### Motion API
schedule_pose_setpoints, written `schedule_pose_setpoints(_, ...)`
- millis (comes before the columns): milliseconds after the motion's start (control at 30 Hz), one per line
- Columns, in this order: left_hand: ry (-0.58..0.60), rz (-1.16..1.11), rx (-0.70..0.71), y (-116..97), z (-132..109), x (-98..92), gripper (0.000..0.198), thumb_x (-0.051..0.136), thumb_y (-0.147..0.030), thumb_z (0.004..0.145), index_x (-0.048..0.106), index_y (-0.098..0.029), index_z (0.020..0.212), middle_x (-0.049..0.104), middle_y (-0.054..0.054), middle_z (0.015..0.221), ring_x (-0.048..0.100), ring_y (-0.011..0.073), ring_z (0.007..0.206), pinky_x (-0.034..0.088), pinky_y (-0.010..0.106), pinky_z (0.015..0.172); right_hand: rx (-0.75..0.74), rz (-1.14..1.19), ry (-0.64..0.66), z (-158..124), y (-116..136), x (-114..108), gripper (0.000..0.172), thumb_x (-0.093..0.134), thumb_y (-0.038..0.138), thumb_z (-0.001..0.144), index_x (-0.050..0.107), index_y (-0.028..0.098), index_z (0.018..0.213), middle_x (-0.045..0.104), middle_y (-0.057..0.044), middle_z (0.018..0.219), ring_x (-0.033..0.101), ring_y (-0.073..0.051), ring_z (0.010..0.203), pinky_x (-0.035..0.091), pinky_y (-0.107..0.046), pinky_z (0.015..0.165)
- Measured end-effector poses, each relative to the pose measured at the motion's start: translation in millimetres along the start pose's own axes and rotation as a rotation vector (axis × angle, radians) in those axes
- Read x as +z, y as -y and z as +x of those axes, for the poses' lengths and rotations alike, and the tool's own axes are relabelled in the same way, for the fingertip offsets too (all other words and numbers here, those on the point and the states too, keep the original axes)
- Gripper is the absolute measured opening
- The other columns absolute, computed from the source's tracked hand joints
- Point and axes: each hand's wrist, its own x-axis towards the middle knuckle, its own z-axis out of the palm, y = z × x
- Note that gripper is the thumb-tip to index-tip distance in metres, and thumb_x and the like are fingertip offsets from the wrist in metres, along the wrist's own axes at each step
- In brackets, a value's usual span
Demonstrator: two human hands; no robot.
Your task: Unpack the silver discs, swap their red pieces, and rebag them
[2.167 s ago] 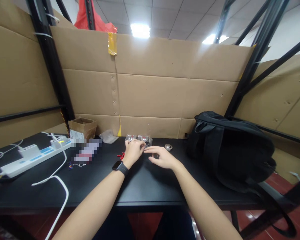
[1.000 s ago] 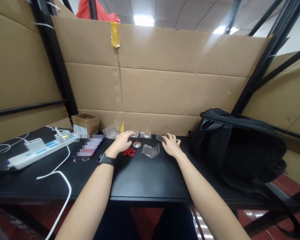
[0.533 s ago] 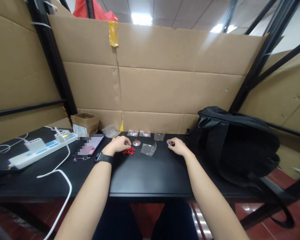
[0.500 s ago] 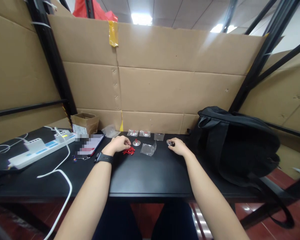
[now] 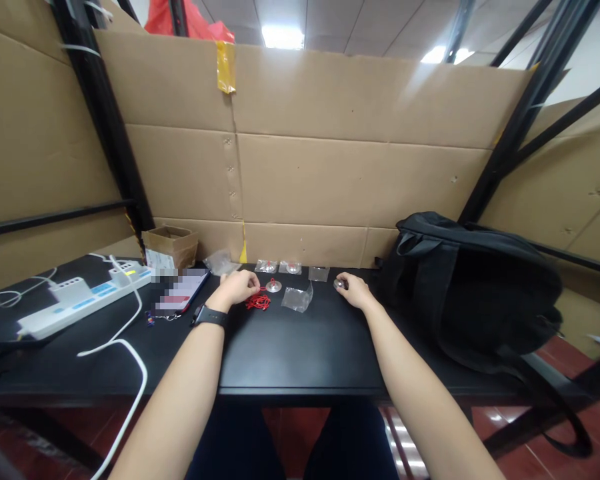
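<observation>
My left hand (image 5: 240, 287) is closed in a pinch, and a bit of red shows at its fingertips, just above a small pile of red plastic hooks (image 5: 258, 302). Beside those fingers a clear suction cup (image 5: 274, 287) with a red hook on it stands on the table. My right hand (image 5: 355, 291) grips a second clear suction cup (image 5: 339, 283) near the table surface, farther to the right; the fingers partly cover it. Between the hands lies an opened clear plastic bag (image 5: 296, 299).
Bagged suction cups (image 5: 290, 267) and another clear bag (image 5: 319, 274) lie along the back. To the left are a phone (image 5: 187, 290), a power strip (image 5: 90, 300), a white cable and an open cardboard box (image 5: 171, 247). A black backpack (image 5: 480, 293) stands at right.
My left hand has lifted slightly from the red pile, with a red piece now showing at its fingertips. My right hand has shifted slightly, showing more of its suction cup.
</observation>
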Motion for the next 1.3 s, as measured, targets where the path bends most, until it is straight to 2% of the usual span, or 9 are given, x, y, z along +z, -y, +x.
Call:
schedule_pose_setpoints(167, -0.103, -0.209, 0.122, -11.5, 0.9, 0.7, 0.018, 0.062, -0.035, 0.08, 0.073, -0.025, 0.089, 0.077, -0.001, 0.091, 0.07, 0.0199, 0.09, 0.048, 0.029, 0.083, 0.006, 0.069, -0.024, 2.9, -7.3, 3.6, 0.034, 0.069, 0.022, 0.078, 0.066, 0.026, 0.112, 0.07, -0.005, 0.115, 0.064, -0.022, 0.105, 0.046, -0.033, 0.086)
schedule_pose_setpoints(300, -0.164, -0.317, 0.191, -22.6, 3.7, 7.8, 0.025, 0.058, -0.035, 0.083, 0.077, -0.027, 0.098, 0.077, 0.0, 0.1, 0.069, 0.0213, 0.097, 0.049, 0.03, 0.089, 0.009, 0.146, -0.032, 3.0, -10.4, 3.0, 0.035, 0.074, 0.02, 0.073, 0.069, 0.027, 0.107, 0.073, -0.004, 0.111, 0.066, -0.022, 0.1, 0.048, -0.034, 0.087)
schedule_pose_setpoints(433, -0.177, -0.372, 0.215, -27.2, 7.4, 14.9, 0.028, 0.058, -0.039, 0.083, 0.079, -0.025, 0.097, 0.077, 0.003, 0.103, 0.069, 0.0239, 0.102, 0.05, 0.031, 0.091, 0.012, 0.184, -0.053, 2.1, -9.2, 1.0, 0.032, 0.076, 0.024, 0.071, 0.071, 0.027, 0.103, 0.074, -0.004, 0.105, 0.068, -0.022, 0.095, 0.05, -0.033, 0.085)
schedule_pose_setpoints(633, -0.109, -0.378, 0.237, -27.2, 7.0, 19.1, 0.026, 0.066, -0.044, 0.078, 0.08, -0.026, 0.09, 0.079, 0.002, 0.092, 0.071, 0.0244, 0.093, 0.051, 0.03, 0.086, 0.024, 0.142, -0.073, -0.6, -1.7, -2.8, 0.029, 0.071, 0.022, 0.073, 0.071, 0.028, 0.101, 0.075, -0.003, 0.108, 0.068, -0.023, 0.098, 0.049, -0.033, 0.083)
schedule_pose_setpoints(733, -0.109, -0.37, 0.262, -29.8, 5.1, 19.2, 0.024, 0.065, -0.045, 0.08, 0.08, -0.028, 0.088, 0.079, 0.001, 0.091, 0.071, 0.0236, 0.092, 0.05, 0.03, 0.085, 0.029, 0.107, -0.074, -2.3, 1.6, -4.7, 0.028, 0.069, 0.022, 0.073, 0.07, 0.029, 0.1, 0.075, -0.001, 0.106, 0.068, -0.023, 0.098, 0.048, -0.033, 0.081)
schedule_pose_setpoints(900, -0.167, -0.426, 0.309, -40.2, 2.8, 18.4, 0.027, 0.061, -0.045, 0.086, 0.078, -0.024, 0.086, 0.078, 0.002, 0.086, 0.071, 0.0209, 0.084, 0.051, 0.028, 0.08, 0.042, 0.119, -0.085, -3.1, 2.4, -6.5, 0.023, 0.07, 0.027, 0.074, 0.071, 0.029, 0.097, 0.075, -0.001, 0.102, 0.068, -0.023, 0.095, 0.046, -0.034, 0.08)
schedule_pose_setpoints(1033, -0.229, -0.633, 0.317, -53.2, 2.2, 20.9, 0.028, 0.061, -0.044, 0.086, 0.075, -0.02, 0.089, 0.077, 0.005, 0.085, 0.072, 0.0202, 0.081, 0.053, 0.028, 0.078, 0.05, 0.158, -0.2, -3.1, 3.5, -11.9, 0.026, 0.072, 0.025, 0.071, 0.069, 0.027, 0.097, 0.075, -0.003, 0.102, 0.068, -0.023, 0.094, 0.046, -0.035, 0.08)
schedule_pose_setpoints(1200, -0.381, -0.742, 0.237, -69.7, 0.7, 28.8, 0.022, 0.07, -0.04, 0.08, 0.076, -0.019, 0.086, 0.077, 0.007, 0.09, 0.073, 0.0218, 0.084, 0.055, 0.03, 0.077, -0.12, 0.453, -0.375, -14.0, 33.0, -25.5, 0.025, 0.068, 0.031, 0.075, 0.065, 0.023, 0.098, 0.073, -0.005, 0.098, 0.068, -0.02, 0.084, 0.05, -0.032, 0.077)
schedule_pose_setpoints(1300, -0.454, -0.756, 0.198, -77.9, -0.1, 34.2, 0.018, 0.072, -0.037, 0.079, 0.076, -0.02, 0.084, 0.077, 0.006, 0.088, 0.073, 0.0217, 0.084, 0.055, 0.032, 0.08, -0.228, 0.634, -0.385, -26.7, 65.1, -28.6, 0.027, 0.068, 0.032, 0.078, 0.063, 0.024, 0.103, 0.072, -0.005, 0.103, 0.069, -0.021, 0.092, 0.051, -0.032, 0.076)
